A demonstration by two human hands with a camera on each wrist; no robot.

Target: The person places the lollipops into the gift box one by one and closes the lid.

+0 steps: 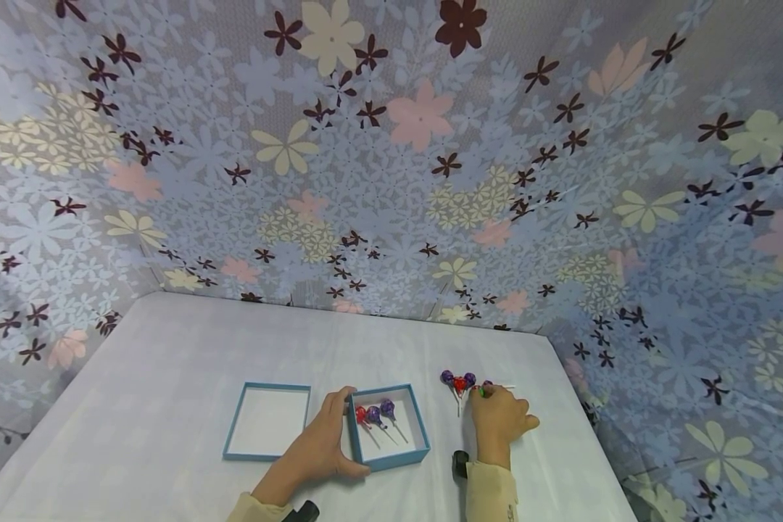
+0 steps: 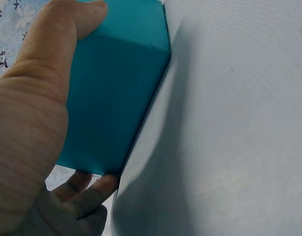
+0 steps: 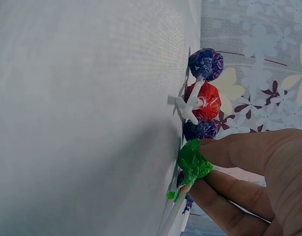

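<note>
Box point(image 1: 401, 460), three lollipops point(image 1: 374, 415) inside; left hand point(image 1: 325, 444) gripping

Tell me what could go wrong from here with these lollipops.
The right hand pinches the green lollipop close beside a purple lollipop, so lifting it might knock that one away. The left hand grips the blue box, so a tug could slide it and roll the three lollipops inside.

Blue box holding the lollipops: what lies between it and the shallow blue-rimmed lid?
The left hand lies between the lid and the blue box, gripping the box; the head view shows this.
</note>
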